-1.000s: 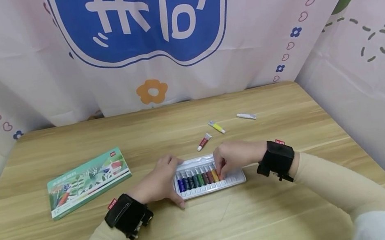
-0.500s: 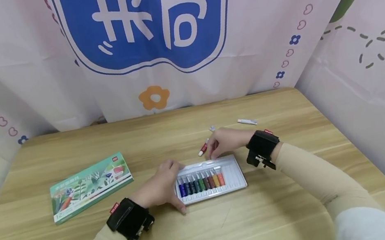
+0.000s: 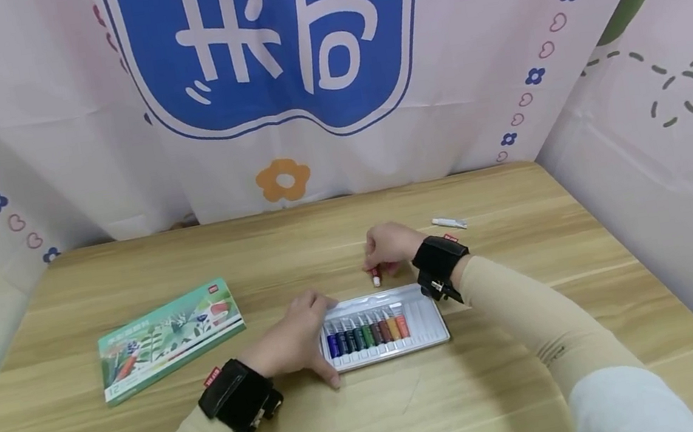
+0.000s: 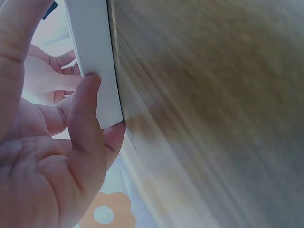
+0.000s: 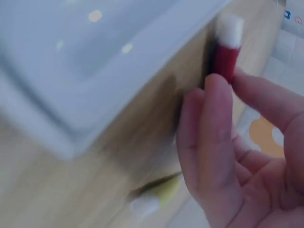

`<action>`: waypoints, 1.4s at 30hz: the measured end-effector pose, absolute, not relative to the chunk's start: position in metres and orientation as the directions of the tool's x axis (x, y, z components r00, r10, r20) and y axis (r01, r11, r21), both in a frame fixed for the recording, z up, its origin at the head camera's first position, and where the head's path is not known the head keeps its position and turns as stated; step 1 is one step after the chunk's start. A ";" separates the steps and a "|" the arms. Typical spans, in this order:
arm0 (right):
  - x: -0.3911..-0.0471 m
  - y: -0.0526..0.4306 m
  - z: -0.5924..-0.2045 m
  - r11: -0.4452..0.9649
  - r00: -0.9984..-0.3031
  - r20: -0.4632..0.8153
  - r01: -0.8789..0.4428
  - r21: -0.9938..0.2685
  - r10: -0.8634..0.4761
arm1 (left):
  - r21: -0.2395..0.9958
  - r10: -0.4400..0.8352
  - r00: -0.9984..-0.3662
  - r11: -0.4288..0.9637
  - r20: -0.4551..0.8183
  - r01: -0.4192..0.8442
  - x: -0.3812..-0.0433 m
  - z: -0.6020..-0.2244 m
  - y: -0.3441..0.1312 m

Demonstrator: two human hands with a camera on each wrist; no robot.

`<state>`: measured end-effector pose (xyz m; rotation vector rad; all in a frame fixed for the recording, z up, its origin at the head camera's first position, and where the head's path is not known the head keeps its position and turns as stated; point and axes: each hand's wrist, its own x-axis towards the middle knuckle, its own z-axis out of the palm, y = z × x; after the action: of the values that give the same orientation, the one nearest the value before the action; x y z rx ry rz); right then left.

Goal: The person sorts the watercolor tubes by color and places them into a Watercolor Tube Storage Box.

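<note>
My right hand [image 3: 391, 243] pinches a small red paint tube [image 5: 225, 61] between thumb and fingers, just behind the white plastic tray [image 3: 427, 317]. The tube's white cap points toward the tray. My left hand [image 3: 294, 332] grips the tray's left end, thumb at the near corner and fingers at the far one. Several paint tubes [image 3: 367, 336], blue through green to orange, lie in a row in the tray; its right part holds none. A yellow paint tube [image 5: 167, 192] lies on the table below my right hand; the hand hides it in the head view.
A green illustrated paint box [image 3: 170, 341] lies at the left on the wooden table [image 3: 324, 428]. One white tube [image 3: 450, 223] lies toward the back right. A printed cloth [image 3: 365, 161] hangs behind the table's back edge.
My right hand has moved from the orange tube in the tray to the table behind it and taken hold of the red tube. The left hand stays on the tray.
</note>
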<state>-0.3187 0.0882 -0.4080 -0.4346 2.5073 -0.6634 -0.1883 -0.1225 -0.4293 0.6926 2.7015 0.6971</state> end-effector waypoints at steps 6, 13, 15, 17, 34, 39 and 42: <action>-0.314 0.085 -0.409 0.806 -0.831 -0.372 -0.144 -0.574 -0.414 | 0.513 0.507 -0.852 0.770 -0.132 0.379 -0.188 -0.429 -0.120; -0.314 0.090 -0.410 0.799 -0.838 -0.356 -0.147 -0.582 -0.414 | 0.507 0.509 -0.848 0.774 -0.145 0.378 -0.188 -0.431 -0.118; -0.315 0.093 -0.407 0.788 -0.838 -0.352 -0.139 -0.600 -0.416 | 0.509 0.510 -0.848 0.774 -0.145 0.378 -0.188 -0.432 -0.118; -0.315 0.098 -0.404 0.763 -0.840 -0.339 -0.130 -0.634 -0.425 | 0.509 0.511 -0.848 0.772 -0.140 0.381 -0.188 -0.432 -0.118; -0.251 0.145 -0.401 0.588 -0.832 -0.226 -0.143 -0.796 -0.507 | 0.524 0.499 -0.857 0.769 -0.133 0.366 -0.190 -0.424 -0.121; -0.231 0.150 -0.412 0.614 -0.856 -0.144 -0.229 -0.756 -0.496 | 0.522 0.487 -0.861 0.778 -0.147 0.351 -0.189 -0.425 -0.121; -0.222 0.151 -0.418 0.623 -0.870 -0.121 -0.239 -0.745 -0.478 | 0.534 0.494 -0.858 0.767 -0.139 0.355 -0.188 -0.427 -0.121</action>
<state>-0.2218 0.1514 -0.4178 -0.5783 2.5410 -1.1003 -0.1879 -0.1206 -0.4274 0.6603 2.6918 0.7341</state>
